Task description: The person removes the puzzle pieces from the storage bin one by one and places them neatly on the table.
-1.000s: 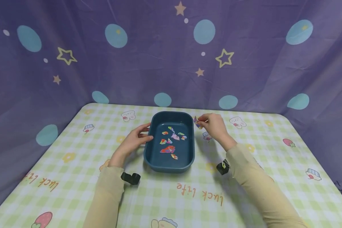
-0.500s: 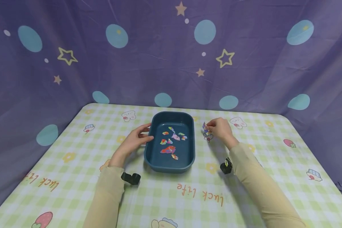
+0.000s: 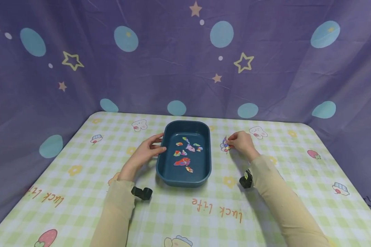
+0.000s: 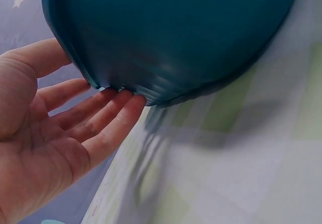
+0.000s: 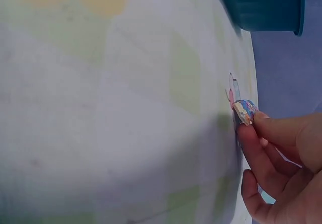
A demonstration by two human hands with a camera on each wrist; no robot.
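A dark teal rectangular tray (image 3: 183,184) stands on the table, with several small irregular multicoloured flat pieces (image 3: 182,162) lying flat inside it. My left hand (image 3: 144,151) grips the tray's left side, thumb over the rim and fingers against the outer wall. In the left wrist view those fingers (image 4: 108,133) meet the wall low down. To the right of the tray, my right hand (image 3: 242,143) pinches another multicoloured flat piece (image 3: 225,143) between thumb and forefinger. In the right wrist view this piece (image 5: 245,111) is tilted close over the tablecloth, its lower end near the cloth.
The tablecloth (image 3: 160,219) is green and white checked, with printed fruit, flowers and lettering. A purple curtain (image 3: 173,68) with stars hangs right behind the table's far edge. Black wrist cameras (image 3: 142,193) hang below both sleeves.
My right hand has moved away from the tray's right rim, rightward and toward me, carrying the pinched piece lower to the cloth. The left hand and tray have stayed put.
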